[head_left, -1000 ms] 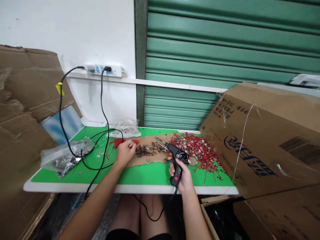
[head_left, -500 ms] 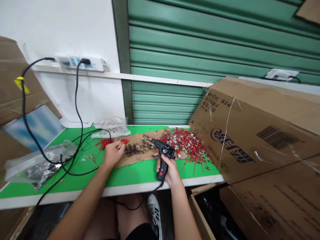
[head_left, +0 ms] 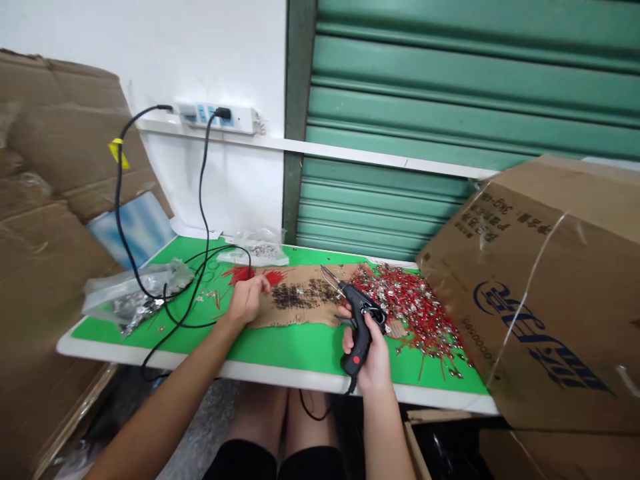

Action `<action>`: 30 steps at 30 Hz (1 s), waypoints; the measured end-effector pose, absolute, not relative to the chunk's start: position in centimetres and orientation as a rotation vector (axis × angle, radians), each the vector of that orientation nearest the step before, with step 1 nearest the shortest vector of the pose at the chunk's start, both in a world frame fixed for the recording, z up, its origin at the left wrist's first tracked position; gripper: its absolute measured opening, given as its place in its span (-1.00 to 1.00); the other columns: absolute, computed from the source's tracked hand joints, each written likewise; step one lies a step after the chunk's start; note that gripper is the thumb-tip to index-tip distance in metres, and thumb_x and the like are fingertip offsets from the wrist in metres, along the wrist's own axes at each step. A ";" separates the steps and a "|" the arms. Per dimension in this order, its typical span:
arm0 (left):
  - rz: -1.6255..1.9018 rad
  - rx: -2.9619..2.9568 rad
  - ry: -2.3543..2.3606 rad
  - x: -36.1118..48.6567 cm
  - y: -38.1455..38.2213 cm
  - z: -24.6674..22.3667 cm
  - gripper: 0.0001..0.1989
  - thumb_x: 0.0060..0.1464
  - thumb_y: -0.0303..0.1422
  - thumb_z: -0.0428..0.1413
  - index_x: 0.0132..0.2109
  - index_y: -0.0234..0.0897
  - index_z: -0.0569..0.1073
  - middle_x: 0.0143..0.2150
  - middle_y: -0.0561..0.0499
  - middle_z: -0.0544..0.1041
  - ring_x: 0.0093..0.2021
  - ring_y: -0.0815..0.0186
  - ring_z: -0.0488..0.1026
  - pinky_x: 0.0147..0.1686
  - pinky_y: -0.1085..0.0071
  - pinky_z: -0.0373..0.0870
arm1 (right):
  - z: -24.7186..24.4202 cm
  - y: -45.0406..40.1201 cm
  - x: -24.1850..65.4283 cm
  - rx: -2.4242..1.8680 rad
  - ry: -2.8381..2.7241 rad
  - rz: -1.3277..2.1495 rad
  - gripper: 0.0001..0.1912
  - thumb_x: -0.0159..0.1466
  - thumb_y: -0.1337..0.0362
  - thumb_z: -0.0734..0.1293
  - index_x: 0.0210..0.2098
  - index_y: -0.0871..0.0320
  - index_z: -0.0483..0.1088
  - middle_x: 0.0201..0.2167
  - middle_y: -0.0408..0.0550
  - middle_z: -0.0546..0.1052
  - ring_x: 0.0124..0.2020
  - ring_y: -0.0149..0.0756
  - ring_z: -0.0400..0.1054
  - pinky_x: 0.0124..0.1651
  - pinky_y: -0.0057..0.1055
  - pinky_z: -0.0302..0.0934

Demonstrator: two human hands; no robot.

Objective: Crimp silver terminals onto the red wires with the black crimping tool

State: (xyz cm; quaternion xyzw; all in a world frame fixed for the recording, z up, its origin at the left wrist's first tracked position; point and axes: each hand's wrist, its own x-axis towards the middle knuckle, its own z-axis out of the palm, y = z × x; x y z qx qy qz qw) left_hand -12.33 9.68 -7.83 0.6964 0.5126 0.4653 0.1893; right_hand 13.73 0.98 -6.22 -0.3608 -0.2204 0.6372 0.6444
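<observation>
- Right hand (head_left: 376, 363): clamped round soldering gun (head_left: 357, 340), its tip directed away from the fingers.
- Left hand (head_left: 245, 300): fingertips together beside red wires (head_left: 277, 275), within reach; contents cannot be told.

soft diffuse light, blurred stretched edges

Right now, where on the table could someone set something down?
The widest bare patch is the green surface between the cardboard sheet, the front edge, the left forearm and the black tool. A smaller one lies right of the right hand. It is crowded at the red pile and among the left plastic bag and cables.
</observation>
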 end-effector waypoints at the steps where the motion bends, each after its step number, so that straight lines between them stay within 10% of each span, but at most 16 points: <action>1: 1.289 1.963 1.435 -12.3 9.7 -7.9 -0.55 0.18 -0.24 -0.25 -0.50 -0.29 0.39 -0.54 -0.01 0.45 -0.49 0.37 0.34 -0.39 0.47 0.27 | -6.2 1.0 13.7 -0.827 -0.505 1.456 -0.62 0.11 0.06 0.41 -0.17 0.16 0.49 -0.16 0.02 0.59 -0.70 -0.54 0.15 -0.70 -0.52 0.07; 30: 0.689 2.403 1.516 -7.1 11.6 -7.4 -0.73 0.15 -0.19 0.05 -0.12 -0.07 0.61 -0.21 -0.01 0.59 -0.28 0.27 0.51 -0.36 0.44 0.32 | -5.9 1.3 13.8 -0.907 -0.466 1.396 -0.67 0.09 0.11 0.43 -0.23 0.21 0.54 -0.27 0.05 0.52 -0.58 -0.48 0.11 -0.63 -0.52 0.10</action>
